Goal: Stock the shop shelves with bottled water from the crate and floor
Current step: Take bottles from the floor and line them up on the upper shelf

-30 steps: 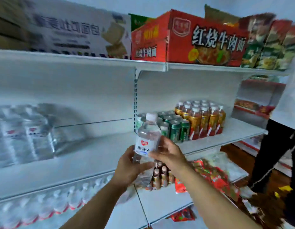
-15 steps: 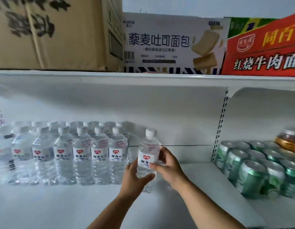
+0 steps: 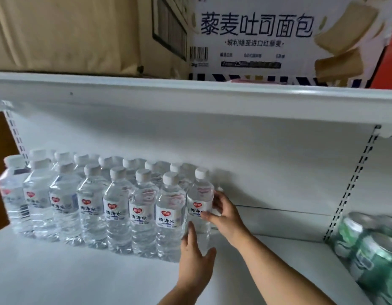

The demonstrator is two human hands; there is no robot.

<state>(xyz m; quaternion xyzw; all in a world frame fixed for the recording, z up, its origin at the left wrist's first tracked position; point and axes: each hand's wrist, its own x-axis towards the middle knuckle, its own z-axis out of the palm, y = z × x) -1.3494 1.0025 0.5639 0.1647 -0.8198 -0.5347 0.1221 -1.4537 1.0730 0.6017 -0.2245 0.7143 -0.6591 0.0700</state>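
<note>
A clear water bottle (image 3: 200,194) with a white cap and white label stands upright on the white shelf (image 3: 80,271), at the right end of the front row of several matching bottles (image 3: 116,208). My right hand (image 3: 226,214) grips its label from the right side, thumb across the front. My left hand (image 3: 196,260) holds the bottle's lower part from the front, fingers up along its left side and thumb spread to the right. More bottles stand in a second row behind.
Green cans (image 3: 371,245) are packed at the right end of the shelf, past a slotted upright (image 3: 353,188). On the shelf above sit a brown carton (image 3: 76,31) and a white bread box (image 3: 278,40). Bare shelf lies between bottle and cans.
The bottle has gone from mid-air to the shelf, left into line beside the front row. Both hands stay on it; the view has swung left and come closer.
</note>
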